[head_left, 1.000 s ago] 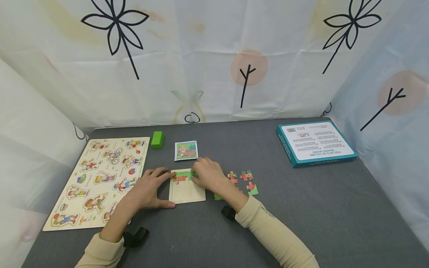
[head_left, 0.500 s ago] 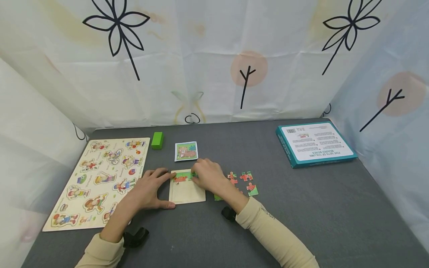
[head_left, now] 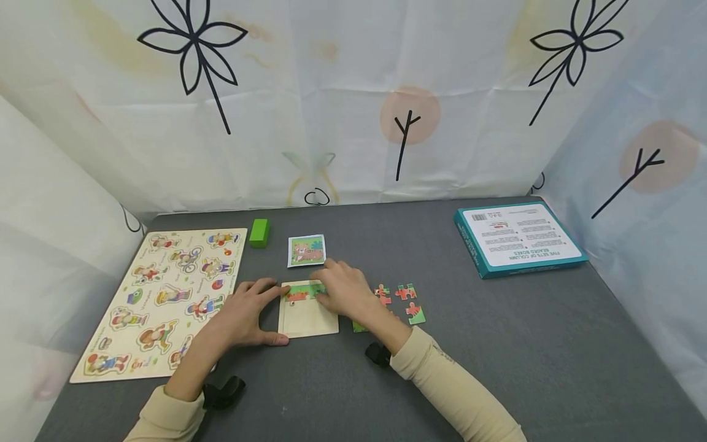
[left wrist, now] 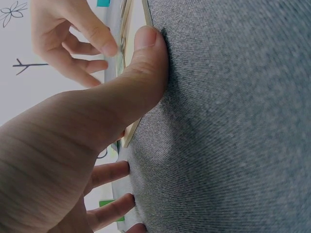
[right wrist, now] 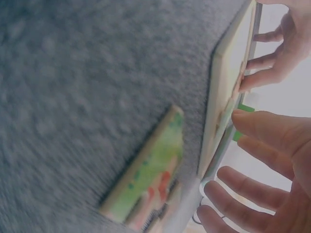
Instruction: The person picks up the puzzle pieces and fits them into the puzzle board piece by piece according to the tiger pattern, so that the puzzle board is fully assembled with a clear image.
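A square wooden puzzle tray (head_left: 309, 322) lies on the grey table, with joined green-and-red jigsaw pieces (head_left: 299, 293) along its far side. My left hand (head_left: 248, 312) spans the tray's left side, its index finger at the far corner and its thumb (left wrist: 146, 46) on the near corner. My right hand (head_left: 347, 290) is over the far right corner. Its thumb (right wrist: 252, 121) touches or nearly touches the pieces there; the other fingers spread loosely. Right of the tray lie several loose jigsaw pieces (head_left: 405, 292), partly behind the right wrist. One green piece (right wrist: 163, 150) shows close up.
Left of the tray lies a large board (head_left: 182, 279) with pictured figures. Behind it stand a green block (head_left: 259, 233) and a small picture card (head_left: 306, 251). A teal box (head_left: 521, 238) lies at the back right. White patterned cloth surrounds the table.
The right fingertips have shifted slightly left and away, baring a bit more of the green pieces. The left hand and the tray keep their places.
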Available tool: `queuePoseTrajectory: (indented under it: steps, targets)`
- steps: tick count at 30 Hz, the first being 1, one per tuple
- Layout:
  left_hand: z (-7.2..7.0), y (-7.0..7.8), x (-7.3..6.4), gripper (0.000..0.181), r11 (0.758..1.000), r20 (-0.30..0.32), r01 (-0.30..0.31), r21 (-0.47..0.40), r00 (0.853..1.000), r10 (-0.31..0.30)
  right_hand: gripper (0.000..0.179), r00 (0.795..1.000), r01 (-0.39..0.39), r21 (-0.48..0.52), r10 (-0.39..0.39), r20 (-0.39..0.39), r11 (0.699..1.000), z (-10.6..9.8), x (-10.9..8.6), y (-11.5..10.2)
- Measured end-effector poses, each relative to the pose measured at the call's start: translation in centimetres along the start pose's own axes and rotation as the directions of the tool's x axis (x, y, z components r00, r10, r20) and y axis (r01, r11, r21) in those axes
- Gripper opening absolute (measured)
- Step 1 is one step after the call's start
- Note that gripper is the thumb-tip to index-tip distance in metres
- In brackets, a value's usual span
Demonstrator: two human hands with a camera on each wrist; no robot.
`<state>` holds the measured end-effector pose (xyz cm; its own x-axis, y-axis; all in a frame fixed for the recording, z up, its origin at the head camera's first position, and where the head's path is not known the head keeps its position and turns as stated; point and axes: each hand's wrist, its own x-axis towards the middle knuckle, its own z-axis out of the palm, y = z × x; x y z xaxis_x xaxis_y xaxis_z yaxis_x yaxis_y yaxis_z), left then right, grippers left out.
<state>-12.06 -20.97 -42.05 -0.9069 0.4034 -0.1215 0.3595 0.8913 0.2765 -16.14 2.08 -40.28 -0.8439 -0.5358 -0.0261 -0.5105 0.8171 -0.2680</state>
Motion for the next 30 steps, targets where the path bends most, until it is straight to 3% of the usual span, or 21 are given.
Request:
queuePoseTrajectory:
  steps: [17, 30]
  targets:
    - [0.2, 0.1, 0.1, 0.101, 1.0, 0.017, 0.013, 0.008, 1.0, -0.013, 0.035, 0.999, -0.001, 0.066, 0.004, -0.054, 0.998, -1.4, -2.0, 2.3]
    - [0.0, 0.2, 0.1, 0.1, 1.0, 0.005, 0.005, 0.01, 1.0, -0.005, 0.036, 0.997, -0.075, 0.08, 0.074, 0.01, 0.994, -1.4, -3.0, 3.9]
